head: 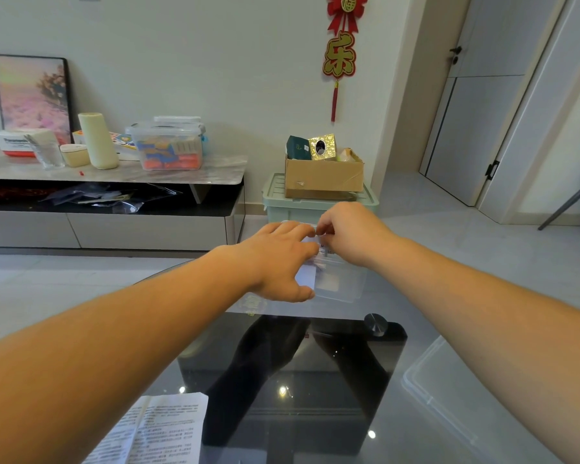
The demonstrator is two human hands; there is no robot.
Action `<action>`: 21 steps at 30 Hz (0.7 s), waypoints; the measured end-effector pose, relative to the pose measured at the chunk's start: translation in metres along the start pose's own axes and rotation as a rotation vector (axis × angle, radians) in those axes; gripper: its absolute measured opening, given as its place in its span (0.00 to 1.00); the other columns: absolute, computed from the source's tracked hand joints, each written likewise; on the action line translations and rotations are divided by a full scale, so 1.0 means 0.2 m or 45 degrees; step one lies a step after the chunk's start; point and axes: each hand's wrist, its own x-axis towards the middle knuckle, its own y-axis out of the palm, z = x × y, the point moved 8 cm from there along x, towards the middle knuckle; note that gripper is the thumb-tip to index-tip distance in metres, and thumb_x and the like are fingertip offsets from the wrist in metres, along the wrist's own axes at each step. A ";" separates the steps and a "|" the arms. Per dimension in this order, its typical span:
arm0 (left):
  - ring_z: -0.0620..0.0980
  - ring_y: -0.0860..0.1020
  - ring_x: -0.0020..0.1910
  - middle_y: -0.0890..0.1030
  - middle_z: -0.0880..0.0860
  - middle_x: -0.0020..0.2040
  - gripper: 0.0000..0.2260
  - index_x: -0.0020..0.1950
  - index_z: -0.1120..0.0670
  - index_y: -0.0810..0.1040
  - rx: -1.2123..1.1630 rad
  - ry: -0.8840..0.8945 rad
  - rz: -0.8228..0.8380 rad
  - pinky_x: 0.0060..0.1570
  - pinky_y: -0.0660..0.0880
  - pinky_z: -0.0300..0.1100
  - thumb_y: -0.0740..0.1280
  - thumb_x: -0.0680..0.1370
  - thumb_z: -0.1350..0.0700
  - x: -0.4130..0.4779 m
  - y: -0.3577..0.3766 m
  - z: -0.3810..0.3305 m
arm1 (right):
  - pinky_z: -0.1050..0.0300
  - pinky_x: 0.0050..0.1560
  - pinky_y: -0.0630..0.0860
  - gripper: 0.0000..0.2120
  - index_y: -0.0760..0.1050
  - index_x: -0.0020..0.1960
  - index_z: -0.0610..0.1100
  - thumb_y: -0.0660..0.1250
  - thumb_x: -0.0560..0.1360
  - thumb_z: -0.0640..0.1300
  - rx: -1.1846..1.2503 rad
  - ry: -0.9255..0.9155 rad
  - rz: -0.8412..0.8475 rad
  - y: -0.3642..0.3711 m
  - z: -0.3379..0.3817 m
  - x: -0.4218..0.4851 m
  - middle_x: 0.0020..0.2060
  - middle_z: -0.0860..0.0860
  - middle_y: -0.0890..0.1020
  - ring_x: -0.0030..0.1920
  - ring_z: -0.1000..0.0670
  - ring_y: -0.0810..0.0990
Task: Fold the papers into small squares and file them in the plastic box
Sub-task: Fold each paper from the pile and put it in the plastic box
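Note:
A clear plastic box (pixel 344 284) stands at the far side of the glass table. Folded white paper (pixel 307 275) stands inside it against its left wall. My left hand (pixel 278 259) reaches over the box, fingers across its top and thumb by its left wall next to the paper. My right hand (pixel 349 231) hovers above the box with curled fingertips pinching the top edge of a folded paper with print on it (pixel 322 244). A printed sheet (pixel 154 433) lies creased on the near left of the table.
The box's clear lid (pixel 449 396) lies at the table's right. A round metal fitting (pixel 375 324) sits on the dark glass table (pixel 315 380). Beyond are a pale green bin (pixel 315 205) with a cardboard box (pixel 323 177) on it, and a low cabinet (pixel 114 202) at left.

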 end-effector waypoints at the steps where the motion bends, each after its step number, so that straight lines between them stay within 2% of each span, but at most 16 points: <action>1: 0.56 0.55 0.79 0.56 0.53 0.80 0.30 0.74 0.49 0.66 -0.004 0.000 0.001 0.77 0.52 0.55 0.62 0.77 0.34 0.00 0.00 0.00 | 0.50 0.54 0.79 0.10 0.84 0.55 0.46 0.65 0.79 0.39 0.049 0.008 -0.050 -0.02 -0.01 -0.01 0.50 0.47 0.85 0.50 0.46 0.82; 2: 0.56 0.55 0.79 0.56 0.53 0.81 0.30 0.74 0.50 0.66 -0.003 0.003 0.005 0.77 0.51 0.54 0.62 0.78 0.34 0.00 0.00 0.00 | 0.50 0.55 0.79 0.11 0.84 0.56 0.46 0.64 0.80 0.39 0.092 0.014 -0.101 -0.03 -0.02 -0.02 0.51 0.48 0.85 0.52 0.46 0.81; 5: 0.53 0.63 0.75 0.64 0.52 0.76 0.31 0.75 0.51 0.64 0.002 0.016 0.035 0.79 0.50 0.55 0.62 0.78 0.35 0.00 0.00 -0.01 | 0.53 0.58 0.77 0.15 0.80 0.62 0.45 0.58 0.81 0.38 0.227 0.024 -0.146 -0.04 -0.03 -0.05 0.56 0.48 0.83 0.55 0.48 0.80; 9: 0.52 0.70 0.71 0.71 0.51 0.72 0.32 0.75 0.51 0.63 -0.057 -0.010 0.064 0.79 0.47 0.57 0.63 0.77 0.35 0.01 0.00 -0.01 | 0.49 0.61 0.75 0.17 0.74 0.67 0.45 0.54 0.82 0.41 0.241 0.006 0.013 0.03 -0.02 -0.11 0.62 0.47 0.80 0.59 0.46 0.77; 13: 0.53 0.65 0.76 0.68 0.50 0.77 0.37 0.80 0.49 0.56 -0.070 -0.016 0.109 0.79 0.45 0.57 0.65 0.77 0.35 0.01 0.00 -0.02 | 0.49 0.57 0.73 0.17 0.68 0.69 0.47 0.53 0.82 0.46 0.248 0.013 0.106 0.07 -0.03 -0.13 0.62 0.48 0.78 0.59 0.46 0.75; 17: 0.54 0.57 0.79 0.59 0.51 0.80 0.40 0.80 0.49 0.56 -0.087 0.001 0.039 0.78 0.50 0.55 0.67 0.75 0.34 0.01 -0.01 -0.01 | 0.48 0.50 0.74 0.14 0.65 0.66 0.50 0.52 0.82 0.47 0.327 -0.031 0.097 0.05 -0.02 -0.14 0.52 0.50 0.81 0.52 0.48 0.76; 19: 0.54 0.57 0.79 0.58 0.51 0.81 0.41 0.80 0.49 0.55 -0.094 -0.002 0.030 0.78 0.49 0.55 0.67 0.74 0.34 0.01 -0.01 -0.01 | 0.45 0.53 0.75 0.14 0.64 0.67 0.51 0.52 0.82 0.47 0.319 -0.048 0.077 0.05 -0.01 -0.15 0.54 0.49 0.81 0.52 0.47 0.77; 21: 0.54 0.61 0.77 0.62 0.52 0.79 0.42 0.79 0.51 0.56 -0.102 -0.021 0.036 0.79 0.50 0.56 0.68 0.73 0.34 0.01 -0.01 -0.01 | 0.44 0.56 0.74 0.16 0.64 0.69 0.50 0.52 0.82 0.47 0.298 -0.063 0.098 0.06 0.01 -0.15 0.58 0.51 0.81 0.54 0.47 0.77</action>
